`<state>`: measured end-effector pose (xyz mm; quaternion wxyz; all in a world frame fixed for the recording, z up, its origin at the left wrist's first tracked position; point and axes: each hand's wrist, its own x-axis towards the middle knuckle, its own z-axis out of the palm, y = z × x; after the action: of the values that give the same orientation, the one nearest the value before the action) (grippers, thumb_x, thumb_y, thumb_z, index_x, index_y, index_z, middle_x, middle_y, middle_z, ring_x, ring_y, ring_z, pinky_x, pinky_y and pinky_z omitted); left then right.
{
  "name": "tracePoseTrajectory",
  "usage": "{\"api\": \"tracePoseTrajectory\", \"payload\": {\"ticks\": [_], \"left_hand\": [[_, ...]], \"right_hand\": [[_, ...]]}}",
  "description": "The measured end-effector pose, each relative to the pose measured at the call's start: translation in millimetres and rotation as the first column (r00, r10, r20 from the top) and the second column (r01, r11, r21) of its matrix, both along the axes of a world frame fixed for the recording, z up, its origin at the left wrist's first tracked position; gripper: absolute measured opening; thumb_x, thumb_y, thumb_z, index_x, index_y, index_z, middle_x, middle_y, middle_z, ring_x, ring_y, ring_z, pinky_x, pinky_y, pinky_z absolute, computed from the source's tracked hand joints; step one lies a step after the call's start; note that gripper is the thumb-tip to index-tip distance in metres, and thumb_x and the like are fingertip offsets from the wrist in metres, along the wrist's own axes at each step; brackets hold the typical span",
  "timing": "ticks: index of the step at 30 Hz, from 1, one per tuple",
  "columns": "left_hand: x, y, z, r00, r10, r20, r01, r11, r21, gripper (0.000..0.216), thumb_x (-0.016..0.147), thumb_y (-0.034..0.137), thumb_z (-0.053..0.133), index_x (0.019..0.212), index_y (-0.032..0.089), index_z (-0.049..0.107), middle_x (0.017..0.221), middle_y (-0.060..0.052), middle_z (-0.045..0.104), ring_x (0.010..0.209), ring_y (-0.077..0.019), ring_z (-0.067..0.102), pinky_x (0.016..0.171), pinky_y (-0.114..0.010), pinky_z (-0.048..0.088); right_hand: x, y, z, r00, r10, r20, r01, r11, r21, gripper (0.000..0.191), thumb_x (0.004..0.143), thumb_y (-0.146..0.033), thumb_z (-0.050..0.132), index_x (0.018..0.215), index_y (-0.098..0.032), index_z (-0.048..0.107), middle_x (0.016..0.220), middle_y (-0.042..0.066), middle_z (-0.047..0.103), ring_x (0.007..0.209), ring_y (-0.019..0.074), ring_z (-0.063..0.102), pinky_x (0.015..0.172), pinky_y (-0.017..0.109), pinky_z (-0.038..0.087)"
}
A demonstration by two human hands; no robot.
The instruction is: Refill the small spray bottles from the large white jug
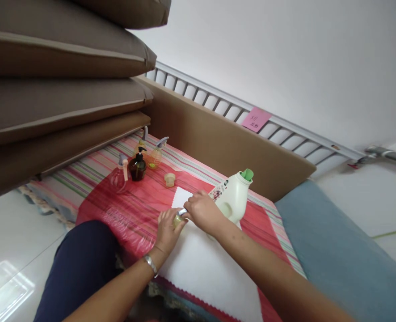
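Observation:
My left hand (167, 228) is wrapped around a small bottle with yellowish liquid (177, 220). Fingers of my right hand (201, 209) close on the grey-silver top (182, 212) of the same bottle; whether that top is a cap or a sprayer I cannot make out. Both hands are above a white scallop-edged cloth (211, 268). Just beyond my right hand stands a large white detergent jug (236, 197), its mouth fitted with a green spout (247, 175). A small pale cup-shaped cap (169, 180) sits on the red plastic sheet (134, 214).
At the back left are a dark pump bottle (138, 167), a pink spray bottle (119, 176) and two yellowish spray bottles (156, 156). Stacked brown cushions (67, 98) overhang the left. A brown board (218, 138) leans on the radiator; a blue-grey cushion (339, 241) lies right.

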<state>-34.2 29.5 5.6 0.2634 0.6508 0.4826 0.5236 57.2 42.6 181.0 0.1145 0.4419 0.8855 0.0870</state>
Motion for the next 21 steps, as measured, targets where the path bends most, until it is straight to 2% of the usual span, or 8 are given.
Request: {"api": "tracePoseTrajectory", "payload": {"ticks": [2,4,6,10,13,15,17,21], "left_hand": [[0,1,-1.1,1.0,0.013,-0.008,-0.013,1.0,-0.001,0.015,0.081,0.031,0.06,0.093,0.023,0.059,0.091,-0.004,0.064,0.09,-0.0239,0.057,0.082,-0.039,0.041],[-1,2,-3.7,1.0,0.03,-0.001,-0.03,1.0,-0.003,0.011,0.082,0.03,0.058,0.09,0.022,0.059,0.089,-0.004,0.063,0.089,-0.0242,0.057,0.081,-0.039,0.042],[-2,3,-6.7,0.999,0.037,0.009,-0.037,0.999,-0.003,0.013,0.082,0.029,0.057,0.093,0.021,0.059,0.091,-0.005,0.063,0.09,-0.0243,0.057,0.081,-0.039,0.042],[-3,4,-9.8,0.999,0.031,0.021,-0.031,1.0,-0.001,0.019,0.082,0.029,0.058,0.099,0.021,0.058,0.093,-0.005,0.063,0.092,-0.0245,0.056,0.083,-0.039,0.043],[-3,4,-9.8,1.0,0.018,0.026,-0.018,1.0,0.001,0.018,0.082,0.028,0.056,0.099,0.022,0.059,0.092,-0.005,0.063,0.092,-0.0243,0.056,0.083,-0.039,0.043],[-2,5,-10.3,1.0,0.004,0.031,-0.004,1.0,0.012,0.02,0.082,0.025,0.054,0.102,0.023,0.059,0.095,-0.005,0.063,0.094,-0.0242,0.056,0.083,-0.039,0.043],[-2,6,-11.9,0.999,-0.009,0.036,0.008,1.0,0.028,0.024,0.082,0.022,0.053,0.105,0.023,0.058,0.098,-0.005,0.062,0.095,-0.0242,0.056,0.084,-0.039,0.043],[-4,7,-17.6,0.999,-0.012,0.041,0.01,0.999,0.054,0.02,0.079,0.019,0.053,0.099,0.02,0.057,0.094,-0.007,0.061,0.091,-0.0242,0.056,0.081,-0.039,0.046]], "right_hand": [[-6,-2,1.1,0.996,-0.083,-0.014,0.084,0.996,0.035,0.039,0.091,-0.042,0.044,0.076,-0.014,0.067,0.074,0.012,0.068,0.074,0.0232,0.061,0.075,0.037,0.039],[-10,-10,1.1,0.99,-0.117,-0.081,0.124,0.989,0.079,0.038,0.092,-0.043,0.041,0.088,-0.015,0.066,0.083,0.012,0.069,0.081,0.0244,0.061,0.077,0.037,0.04],[-9,-25,-4.3,0.954,-0.127,-0.271,0.163,0.98,0.114,0.032,0.093,-0.04,0.041,0.095,-0.018,0.064,0.093,0.009,0.068,0.091,0.0232,0.059,0.081,0.035,0.039],[0,-57,-43.5,0.656,-0.275,-0.703,0.376,0.926,-0.012,0.022,0.091,-0.03,0.044,0.089,-0.021,0.064,0.089,0.006,0.067,0.089,0.0199,0.06,0.082,0.031,0.043],[5,-61,-83.5,0.41,-0.399,-0.82,0.47,0.863,-0.186,0.028,0.086,-0.03,0.049,0.11,-0.018,0.057,0.112,0.012,0.062,0.108,0.0242,0.055,0.093,0.037,0.041],[2,-54,-102.7,0.257,-0.45,-0.855,0.441,0.842,-0.311,0.035,0.083,-0.03,0.051,0.116,-0.016,0.053,0.121,0.013,0.058,0.114,0.0236,0.052,0.096,0.036,0.041],[-3,-43,-113.3,0.162,-0.473,-0.866,0.386,0.838,-0.385,0.033,0.082,-0.029,0.051,0.112,-0.017,0.054,0.116,0.01,0.061,0.107,0.0201,0.057,0.092,0.031,0.044],[-14,-27,-122.6,0.066,-0.478,-0.876,0.371,0.827,-0.423,0.024,0.079,-0.027,0.05,0.1,-0.017,0.059,0.092,0.005,0.069,0.085,0.0172,0.063,0.078,0.027,0.05]]}}
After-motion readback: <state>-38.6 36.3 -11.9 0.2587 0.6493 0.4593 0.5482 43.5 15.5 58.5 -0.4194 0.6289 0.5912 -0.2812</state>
